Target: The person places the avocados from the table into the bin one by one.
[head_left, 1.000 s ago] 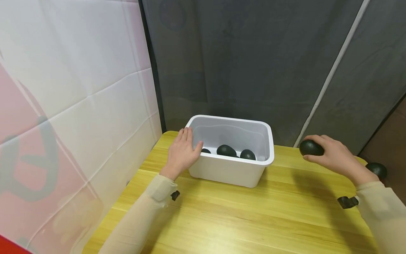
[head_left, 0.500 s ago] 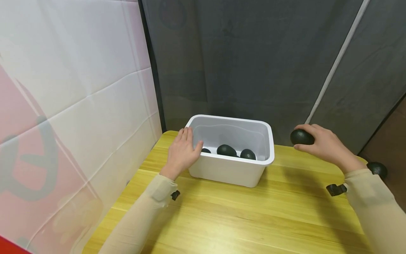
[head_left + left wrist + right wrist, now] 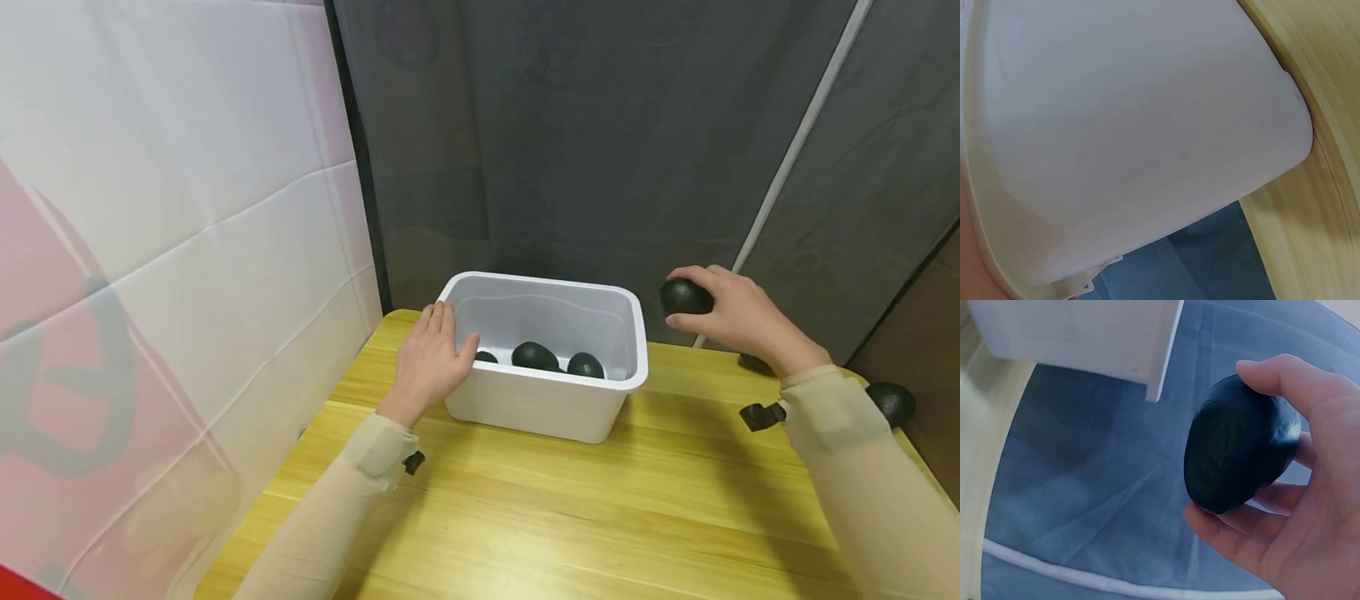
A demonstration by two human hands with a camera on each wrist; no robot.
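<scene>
Above bench (image 3: 525,500), right of white bin (image 3: 551,417): right hand (image 3: 738,317) grips dark avocado (image 3: 685,297); left hand (image 3: 431,362) rests flat, fingers straight, against bin's side.

Dark avocado (image 3: 684,297) aloft beside white bin (image 3: 551,398)

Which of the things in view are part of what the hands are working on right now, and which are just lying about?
In hand:
- dark green oval avocado, gripped by right hand
- white rectangular plastic bin, left hand resting on its left wall
- three dark avocados inside the bin

Lying about:
- dark avocado at the table's right edge
- yellow wooden table
- grey curtain
</scene>
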